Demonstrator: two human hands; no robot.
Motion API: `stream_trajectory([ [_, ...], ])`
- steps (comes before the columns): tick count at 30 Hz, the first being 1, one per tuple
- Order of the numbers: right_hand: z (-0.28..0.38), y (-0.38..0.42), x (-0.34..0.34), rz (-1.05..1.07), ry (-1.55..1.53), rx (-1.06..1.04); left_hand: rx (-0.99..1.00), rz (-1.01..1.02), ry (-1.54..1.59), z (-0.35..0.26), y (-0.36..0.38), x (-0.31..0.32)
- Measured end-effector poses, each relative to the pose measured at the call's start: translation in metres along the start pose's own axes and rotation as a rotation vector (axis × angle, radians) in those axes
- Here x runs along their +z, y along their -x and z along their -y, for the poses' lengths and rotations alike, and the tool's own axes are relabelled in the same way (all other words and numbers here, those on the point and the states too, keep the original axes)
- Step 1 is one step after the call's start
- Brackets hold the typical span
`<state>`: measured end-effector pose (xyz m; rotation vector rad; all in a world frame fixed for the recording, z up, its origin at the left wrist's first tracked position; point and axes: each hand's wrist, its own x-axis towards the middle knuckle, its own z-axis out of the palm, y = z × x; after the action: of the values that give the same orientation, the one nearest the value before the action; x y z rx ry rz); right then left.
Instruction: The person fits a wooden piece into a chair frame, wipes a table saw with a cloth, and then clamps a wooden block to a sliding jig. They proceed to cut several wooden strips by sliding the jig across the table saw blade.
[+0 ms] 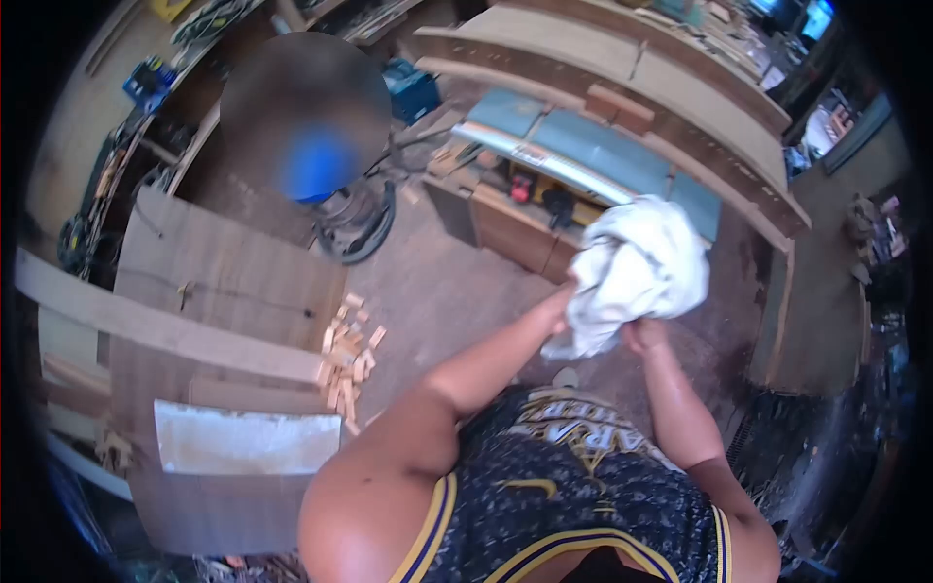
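Observation:
A bunched white cloth [646,257] is held up in front of my body, its folds heaped into a loose bundle and one end hanging lower on the left. My left hand [562,303] grips its left side, the fingers partly covered by the fabric. At its underside my right hand [641,335] is closed on the cloth, and some of those fingers are hidden too. Behind the bundle stands a low wooden workbench [515,233] with a bluish top [603,151] and a long pale metal rail [544,160].
Small wood offcuts [347,364] lie piled on the floor at left, beside large wooden panels [233,253]. A shop vacuum [355,223] with a blue top stands farther back, partly under a blurred patch. Long boards [622,83] cross the back; a teal box [412,90] sits there.

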<state>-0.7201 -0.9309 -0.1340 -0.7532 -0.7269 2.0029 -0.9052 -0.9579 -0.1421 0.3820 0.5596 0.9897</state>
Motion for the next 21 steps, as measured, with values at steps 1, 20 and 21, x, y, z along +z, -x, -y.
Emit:
stream_trajectory([
  [1,-0.011,-0.019,-0.004,0.048,-0.049,0.058,0.037,-0.099,0.053,0.001,0.000,-0.005],
  [20,-0.048,-0.269,0.143,0.119,0.931,0.138,0.838,-0.741,0.185,-0.311,0.058,-0.346],
  [21,-0.048,-0.276,0.153,0.061,0.927,0.072,0.832,-0.841,0.138,-0.329,0.036,-0.356],
])
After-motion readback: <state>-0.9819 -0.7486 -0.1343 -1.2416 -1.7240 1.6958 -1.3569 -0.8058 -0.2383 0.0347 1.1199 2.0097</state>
